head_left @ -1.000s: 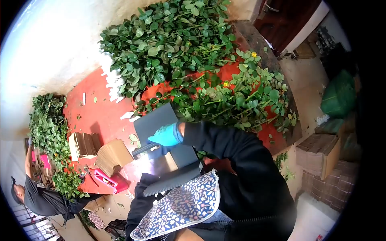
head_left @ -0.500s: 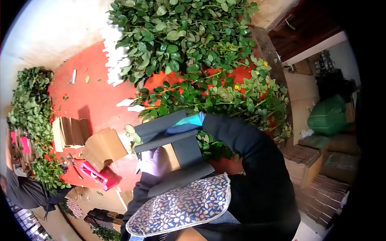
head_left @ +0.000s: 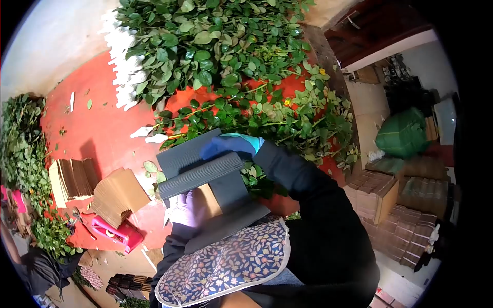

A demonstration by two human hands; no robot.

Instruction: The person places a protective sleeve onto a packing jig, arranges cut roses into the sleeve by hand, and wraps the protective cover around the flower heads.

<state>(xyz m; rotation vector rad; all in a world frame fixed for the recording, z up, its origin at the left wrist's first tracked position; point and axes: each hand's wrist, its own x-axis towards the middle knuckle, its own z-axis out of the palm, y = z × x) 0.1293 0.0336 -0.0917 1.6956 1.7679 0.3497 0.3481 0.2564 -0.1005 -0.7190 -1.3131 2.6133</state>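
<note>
A dark corrugated cardboard piece (head_left: 229,194) lies in front of me with folded flaps, its ribbed flap (head_left: 201,175) bent up across the middle. Inside it shows a strip of brown cardboard (head_left: 209,200). My left hand (head_left: 186,209), in a lilac glove, grips the dark cardboard at its left side, fingertips partly hidden under the ribbed flap. In a blue and teal glove, my right hand (head_left: 233,146) is closed over the far flap, its fingers curled at the ribbed part.
Rose stems (head_left: 205,46) with white-wrapped ends are heaped on the red table (head_left: 115,120). Brown cardboard stacks (head_left: 120,194) and a pink tape dispenser (head_left: 118,233) lie to the left. Bundled cardboard (head_left: 395,226) and a green sack (head_left: 403,133) are at right. Another person's sleeve (head_left: 38,272) shows lower left.
The view has shifted, so the table's things sit further left. My right hand's fingers reach further left over the far flap, and the ribbed flap is tilted more towards me.
</note>
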